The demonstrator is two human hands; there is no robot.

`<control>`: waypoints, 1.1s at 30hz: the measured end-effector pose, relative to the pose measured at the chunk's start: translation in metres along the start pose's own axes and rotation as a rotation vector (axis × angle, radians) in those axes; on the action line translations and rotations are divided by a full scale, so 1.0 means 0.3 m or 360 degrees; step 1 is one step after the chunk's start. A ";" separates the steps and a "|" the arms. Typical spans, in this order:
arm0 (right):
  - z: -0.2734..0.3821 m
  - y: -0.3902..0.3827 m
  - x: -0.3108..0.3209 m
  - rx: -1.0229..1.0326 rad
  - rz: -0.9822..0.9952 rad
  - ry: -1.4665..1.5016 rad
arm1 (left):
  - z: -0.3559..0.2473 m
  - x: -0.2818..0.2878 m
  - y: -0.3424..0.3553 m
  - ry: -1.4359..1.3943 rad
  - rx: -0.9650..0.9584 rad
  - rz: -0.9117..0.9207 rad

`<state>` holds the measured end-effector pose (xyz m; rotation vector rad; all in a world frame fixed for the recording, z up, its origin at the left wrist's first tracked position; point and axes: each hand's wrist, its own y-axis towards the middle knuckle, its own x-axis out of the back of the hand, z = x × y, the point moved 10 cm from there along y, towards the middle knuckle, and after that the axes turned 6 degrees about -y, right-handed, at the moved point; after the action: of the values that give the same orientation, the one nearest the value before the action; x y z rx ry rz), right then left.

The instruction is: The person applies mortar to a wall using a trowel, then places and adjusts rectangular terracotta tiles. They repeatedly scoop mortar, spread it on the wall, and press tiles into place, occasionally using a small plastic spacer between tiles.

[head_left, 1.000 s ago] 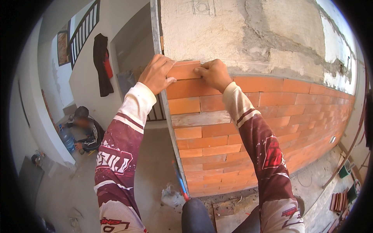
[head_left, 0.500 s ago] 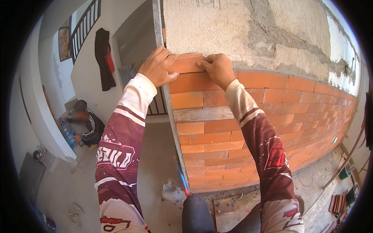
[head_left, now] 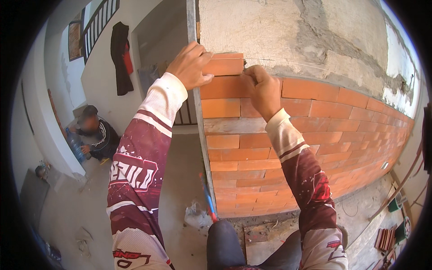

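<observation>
At the left end of the top course lies a short orange brick (head_left: 228,64) against the rough wall. My left hand (head_left: 191,66) is closed on its left end, thumb low on the front face and fingers up by the top edge. Just off the brick's lower right corner, my right hand (head_left: 263,90) is closed, thumb and forefinger pinched together; whatever may be between them is hidden. A thin taut string (head_left: 301,66) runs across the brick's upper face and along the wall to the right. Below spread courses of orange bricks (head_left: 310,92).
Bare grey plaster (head_left: 256,27) covers the upper wall. A metal edge strip (head_left: 192,22) stands at the wall's left end. Another person (head_left: 101,135) crouches at the left by a large blue bottle (head_left: 75,146). Stacked tiles (head_left: 386,238) and buckets (head_left: 396,203) sit at lower right.
My right hand has come off the brick's right end and dropped slightly below its corner. My left hand stays on the left end. The view has shifted a little.
</observation>
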<state>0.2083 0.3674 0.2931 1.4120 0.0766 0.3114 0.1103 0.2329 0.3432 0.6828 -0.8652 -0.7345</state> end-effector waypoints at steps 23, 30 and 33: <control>0.185 -0.032 -0.169 0.0791 -0.0020 -0.0687 | 0.016 -0.010 -0.005 0.0037 0.0034 0.0024; 0.179 -0.036 -0.167 0.0759 -0.0021 -0.0665 | 0.015 -0.019 0.003 0.0102 0.0069 0.0103; 0.178 -0.039 -0.163 0.0774 -0.0074 -0.0611 | 0.014 -0.019 0.000 0.0111 0.0052 0.0078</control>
<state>0.1762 0.3022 0.2840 1.9268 -0.1392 -0.0282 0.1043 0.2365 0.3426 0.7099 -0.8290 -0.6501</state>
